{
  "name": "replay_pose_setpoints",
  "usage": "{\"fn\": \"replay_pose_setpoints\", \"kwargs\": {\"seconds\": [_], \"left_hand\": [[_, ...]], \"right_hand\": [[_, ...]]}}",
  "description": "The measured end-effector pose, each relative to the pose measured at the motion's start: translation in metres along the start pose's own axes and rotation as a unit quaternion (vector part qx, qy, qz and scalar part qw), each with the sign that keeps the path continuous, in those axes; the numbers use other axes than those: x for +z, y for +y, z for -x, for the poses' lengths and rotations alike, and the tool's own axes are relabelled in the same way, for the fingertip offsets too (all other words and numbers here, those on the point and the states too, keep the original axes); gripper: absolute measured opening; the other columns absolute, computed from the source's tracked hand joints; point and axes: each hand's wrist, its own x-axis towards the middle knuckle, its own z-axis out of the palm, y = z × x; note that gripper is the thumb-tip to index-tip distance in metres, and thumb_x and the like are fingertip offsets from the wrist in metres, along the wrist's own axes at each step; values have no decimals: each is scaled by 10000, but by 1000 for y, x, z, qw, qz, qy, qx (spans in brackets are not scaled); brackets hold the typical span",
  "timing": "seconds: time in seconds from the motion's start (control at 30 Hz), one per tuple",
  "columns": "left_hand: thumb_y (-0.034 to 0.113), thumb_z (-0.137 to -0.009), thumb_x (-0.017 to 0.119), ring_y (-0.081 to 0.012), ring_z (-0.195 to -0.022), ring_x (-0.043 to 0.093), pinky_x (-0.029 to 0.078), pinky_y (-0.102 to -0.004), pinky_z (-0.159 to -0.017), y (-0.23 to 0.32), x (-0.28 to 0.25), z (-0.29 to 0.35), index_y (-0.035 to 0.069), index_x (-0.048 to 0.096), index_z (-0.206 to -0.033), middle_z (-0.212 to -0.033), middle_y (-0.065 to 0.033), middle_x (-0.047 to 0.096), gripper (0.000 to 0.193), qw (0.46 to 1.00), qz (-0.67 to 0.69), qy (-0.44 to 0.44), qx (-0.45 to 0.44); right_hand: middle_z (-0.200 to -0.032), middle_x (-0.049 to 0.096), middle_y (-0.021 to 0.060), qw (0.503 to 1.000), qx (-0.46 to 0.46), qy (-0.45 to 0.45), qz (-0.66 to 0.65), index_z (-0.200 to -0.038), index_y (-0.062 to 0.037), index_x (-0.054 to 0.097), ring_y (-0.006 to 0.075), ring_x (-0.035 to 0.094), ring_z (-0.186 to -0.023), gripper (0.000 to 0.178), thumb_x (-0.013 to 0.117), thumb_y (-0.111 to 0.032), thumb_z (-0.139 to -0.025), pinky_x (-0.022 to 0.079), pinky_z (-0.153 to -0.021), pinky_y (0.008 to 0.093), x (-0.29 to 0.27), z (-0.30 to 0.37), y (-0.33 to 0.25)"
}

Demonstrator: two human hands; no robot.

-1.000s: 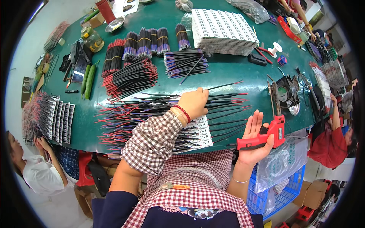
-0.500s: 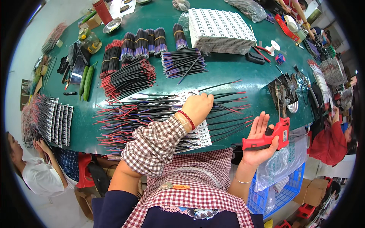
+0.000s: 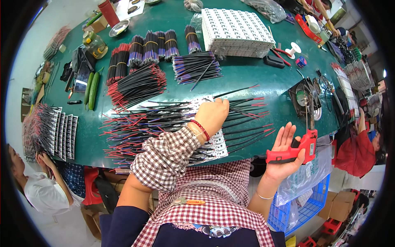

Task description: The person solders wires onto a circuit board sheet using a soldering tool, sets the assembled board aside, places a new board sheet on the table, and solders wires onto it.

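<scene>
My left hand (image 3: 212, 117), fingers closed and pointing away from me, rests at the far end of a white circuit board panel (image 3: 218, 147); what it pinches is hidden. Rows of black wires (image 3: 247, 136) with red ends lie across the panel and stick out on both sides. One black wire (image 3: 238, 90) runs off to the right from near my fingertips. On the right, my open-palmed right hand (image 3: 284, 164) holds a red soldering gun (image 3: 294, 153) between thumb and palm, fingers stretched out. Its metal tip points away, beside a small black fan (image 3: 302, 99).
Bundled wires (image 3: 148, 48) and loose wire piles (image 3: 138, 86) lie beyond the panel. A tall stack of white panels (image 3: 236, 35) stands at the back. Cucumbers (image 3: 94, 90) and wired boards (image 3: 61, 133) are at left. A blue basket (image 3: 306, 212) sits below right. Co-workers sit on both sides.
My right hand has shifted slightly to the right with the soldering gun. My left hand stays at the far end of the panel, with fingers still closed.
</scene>
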Motion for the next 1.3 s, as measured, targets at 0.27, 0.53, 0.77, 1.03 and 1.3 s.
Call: {"fn": "replay_pose_setpoints", "kwargs": {"seconds": [0.27,0.53,0.77,1.03,1.3], "left_hand": [[46,-732,606,-230,-704,608,489,-335,-644,-31,-33,-3,-1,582,-866,-848,-129,613,144,968,250,-32,6],[42,-828,612,-54,-769,532,436,-209,-701,-71,-93,51,23,559,-863,-801,13,573,67,825,551,-57,-112],[69,-873,565,-92,-710,554,444,-220,-637,-51,-147,115,-29,535,-940,-840,-43,588,122,910,64,288,-292],[77,-837,553,-396,-770,564,469,-466,-683,-13,-100,14,2,560,-856,-878,-196,519,78,965,130,198,-115],[126,-807,582,-399,-751,602,465,-448,-683,-82,-7,7,-4,554,-902,-733,-214,612,164,971,179,54,-146]], "right_hand": [[-1305,470,245,998,31,-13,-57,-1071,-15,546,352,351,-1317,330,574,-276,-871,221,-1148,450,10,1,8],[-1373,399,248,947,283,10,-154,-1099,17,501,343,338,-1330,353,619,-191,-839,291,-1116,439,53,-1,111],[-1365,414,230,928,372,27,-3,-1124,20,505,320,350,-1327,368,600,-202,-846,313,-1101,393,54,16,194],[-1290,478,241,947,294,44,-122,-1078,25,490,338,431,-1266,288,520,-175,-873,351,-1087,426,45,-3,140],[-803,585,109,961,218,53,160,-1085,-50,496,195,576,-692,302,525,-280,-891,517,-730,402,27,-5,44]]}}
